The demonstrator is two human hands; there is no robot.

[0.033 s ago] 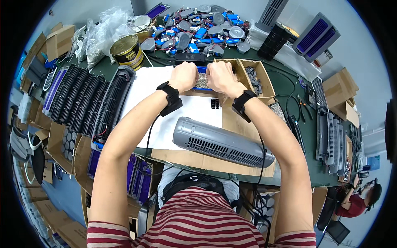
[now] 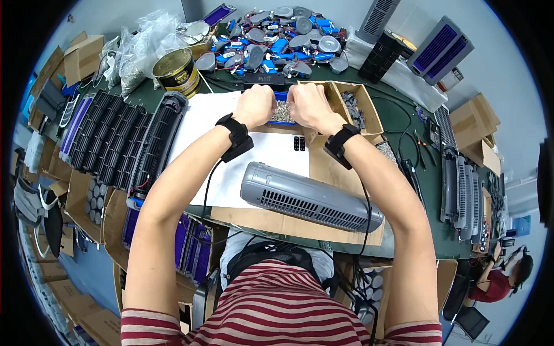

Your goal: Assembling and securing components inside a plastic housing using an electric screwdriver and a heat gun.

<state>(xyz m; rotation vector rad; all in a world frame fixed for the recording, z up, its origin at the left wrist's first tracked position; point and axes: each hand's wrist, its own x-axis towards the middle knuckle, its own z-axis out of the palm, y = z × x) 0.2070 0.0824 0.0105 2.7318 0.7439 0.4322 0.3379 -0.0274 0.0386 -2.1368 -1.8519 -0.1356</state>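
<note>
A blue tray (image 2: 281, 122) filled with small silvery metal pieces (image 2: 281, 111), which look like screws, lies between my hands. My left hand (image 2: 255, 105) is at its left side with the fingers curled in. My right hand (image 2: 312, 105) is at its right side, also closed, beside an open wooden box. The fingertips of both hands are hidden, so what they hold cannot be made out. Closer to me, a long grey slotted housing (image 2: 309, 199) lies slantwise across white paper (image 2: 222, 193) and cardboard (image 2: 277, 221). Two small black strips (image 2: 299, 143) lie on the paper's right edge.
Blue packs with grey round parts (image 2: 277, 43) are heaped at the back. A yellow-black tin (image 2: 178, 72) and black slotted parts (image 2: 109, 138) stand left. On the right are a wooden box (image 2: 369, 112), pliers (image 2: 424, 150), and grey housings (image 2: 461, 196). A person (image 2: 502, 277) sits far right.
</note>
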